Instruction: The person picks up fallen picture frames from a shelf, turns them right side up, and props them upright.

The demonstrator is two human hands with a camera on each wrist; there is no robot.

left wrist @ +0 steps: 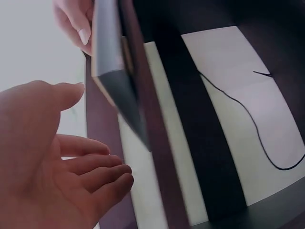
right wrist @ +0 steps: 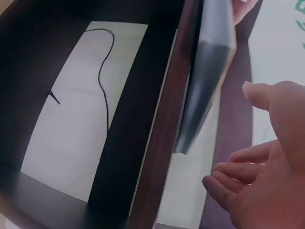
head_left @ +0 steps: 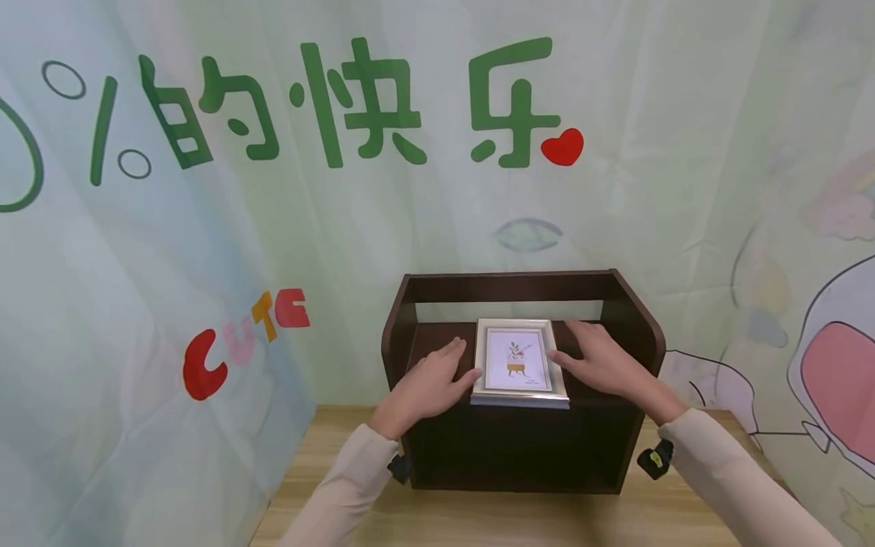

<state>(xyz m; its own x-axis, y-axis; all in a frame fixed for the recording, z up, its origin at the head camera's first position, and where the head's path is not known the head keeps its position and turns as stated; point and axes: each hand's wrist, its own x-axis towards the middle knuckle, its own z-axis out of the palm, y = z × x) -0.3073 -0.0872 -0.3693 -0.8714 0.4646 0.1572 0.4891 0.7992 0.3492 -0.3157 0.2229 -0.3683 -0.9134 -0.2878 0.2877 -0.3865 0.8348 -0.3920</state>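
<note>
A picture frame (head_left: 518, 361) with a silvery border and a drawing of a potted plant lies face up on the upper board of a small dark brown shelf (head_left: 513, 287). My left hand (head_left: 432, 382) is held to the left of it, and my right hand (head_left: 604, 363) to the right. Fingers on both hands are relaxed and loosely extended. In the left wrist view, a small gap parts the left thumb from the frame's grey side (left wrist: 108, 43). The right wrist view likewise shows the right thumb (right wrist: 257, 95) apart from the frame (right wrist: 209, 71).
The shelf stands on a wooden tabletop (head_left: 342, 441), its raised side panels (head_left: 639, 315) flanking the upper board. Behind it hangs a pale printed cloth (head_left: 437, 213) with green characters. Below the board is an open compartment (head_left: 516, 448).
</note>
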